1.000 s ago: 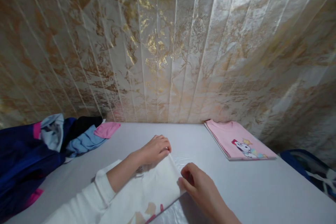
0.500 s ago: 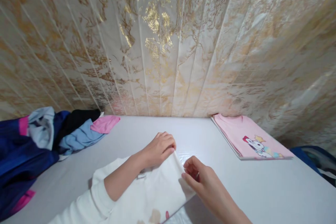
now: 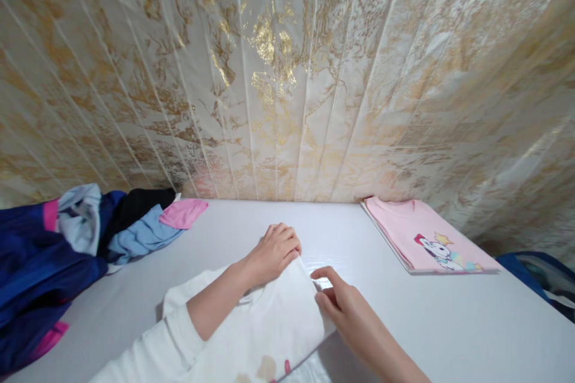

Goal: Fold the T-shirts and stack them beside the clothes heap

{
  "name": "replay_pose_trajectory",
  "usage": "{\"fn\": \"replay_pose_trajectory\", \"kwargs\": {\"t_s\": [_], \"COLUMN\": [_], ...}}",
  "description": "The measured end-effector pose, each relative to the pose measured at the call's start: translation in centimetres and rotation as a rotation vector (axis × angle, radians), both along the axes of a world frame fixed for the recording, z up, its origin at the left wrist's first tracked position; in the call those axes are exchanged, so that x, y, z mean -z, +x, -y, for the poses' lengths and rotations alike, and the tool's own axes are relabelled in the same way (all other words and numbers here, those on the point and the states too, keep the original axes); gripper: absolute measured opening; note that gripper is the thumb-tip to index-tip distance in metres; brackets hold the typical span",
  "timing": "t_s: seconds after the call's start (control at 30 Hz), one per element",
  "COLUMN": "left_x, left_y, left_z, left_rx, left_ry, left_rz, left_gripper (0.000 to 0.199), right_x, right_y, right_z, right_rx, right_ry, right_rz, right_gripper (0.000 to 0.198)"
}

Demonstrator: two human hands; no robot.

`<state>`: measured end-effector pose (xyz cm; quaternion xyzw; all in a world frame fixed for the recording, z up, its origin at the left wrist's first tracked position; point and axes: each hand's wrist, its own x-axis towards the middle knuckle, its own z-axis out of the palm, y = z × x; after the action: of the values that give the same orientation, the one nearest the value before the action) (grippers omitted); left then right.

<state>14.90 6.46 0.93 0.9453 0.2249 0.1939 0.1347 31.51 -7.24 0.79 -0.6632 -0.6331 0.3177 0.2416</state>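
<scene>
A white shirt lies partly folded in front of me, with beige and red print showing near the bottom of the view. My left hand reaches across it, fingers curled down over its far corner and gripping the cloth there. At the shirt's right edge is my right hand, its thumb against the cloth and its fingers bent round the edge. The tips of those fingers are partly hidden. Part of the collar shows beneath my left forearm.
A folded pink shirt with a cartoon dog print lies on a thin stack at the right rear. Loose clothes in navy, black, light blue and pink are heaped at the left. A blue bag-like item sits far right. A patterned curtain hangs behind the white table.
The shirt's right edge, raised in a fold between my hands before, now lies flatter. My right thumb and index finger have parted slightly. My left hand stays at the corner.
</scene>
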Motion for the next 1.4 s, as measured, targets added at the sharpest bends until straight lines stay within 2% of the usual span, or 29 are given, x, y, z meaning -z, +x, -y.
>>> {"fn": "replay_pose_trajectory", "kwargs": {"t_s": [0.2,0.33,0.43,0.67,0.9,1.0,1.07,1.17,1.23,1.3,1.4], "left_x": [0.0,0.0,0.3,0.6,0.8,0.6,0.0,-1.1,-1.3,-0.6,1.5], "left_y": [0.2,0.0,0.0,0.3,0.7,0.8,0.5,-0.9,-2.5,-4.6,-8.3], "left_z": [0.0,0.0,-0.1,-0.4,-0.1,-0.2,-0.2,1.3,3.6,6.6,10.5], "left_rx": [-0.066,-0.141,-0.156,-0.18,-0.205,-0.2,-0.186,-0.194,-0.21,-0.215,-0.262], "left_ry": [-0.014,-0.031,-0.052,-0.118,-0.136,-0.103,-0.068,-0.003,0.037,0.063,0.114], "left_rz": [0.007,0.032,0.049,0.09,0.073,0.049,0.027,-0.001,-0.073,-0.179,-0.242], "left_gripper": [0.011,0.001,0.004,0.011,0.012,0.013,0.018,0.039,0.053,0.057,0.058], "right_x": [-0.3,0.0,0.1,0.3,1.2,1.4,1.3,1.0,0.8,0.8,1.2], "right_y": [-0.4,-0.4,-0.5,-0.7,-0.9,-0.6,-0.1,0.7,0.7,-0.1,-2.5], "right_z": [0.2,0.6,0.9,0.9,0.5,0.5,0.7,0.8,0.7,0.3,-0.9], "right_rx": [0.0,-0.002,-0.048,-0.053,-0.074,-0.076,-0.068,-0.057,-0.066,-0.084,-0.146], "right_ry": [0.02,0.108,0.186,0.189,0.185,0.188,0.243,0.409,0.502,0.577,0.657], "right_rz": [0.312,0.307,0.269,0.33,0.598,0.607,0.549,0.422,0.37,0.352,0.375], "right_gripper": [0.027,0.023,0.021,0.024,0.023,0.023,0.023,0.026,0.028,0.033,0.041]}}
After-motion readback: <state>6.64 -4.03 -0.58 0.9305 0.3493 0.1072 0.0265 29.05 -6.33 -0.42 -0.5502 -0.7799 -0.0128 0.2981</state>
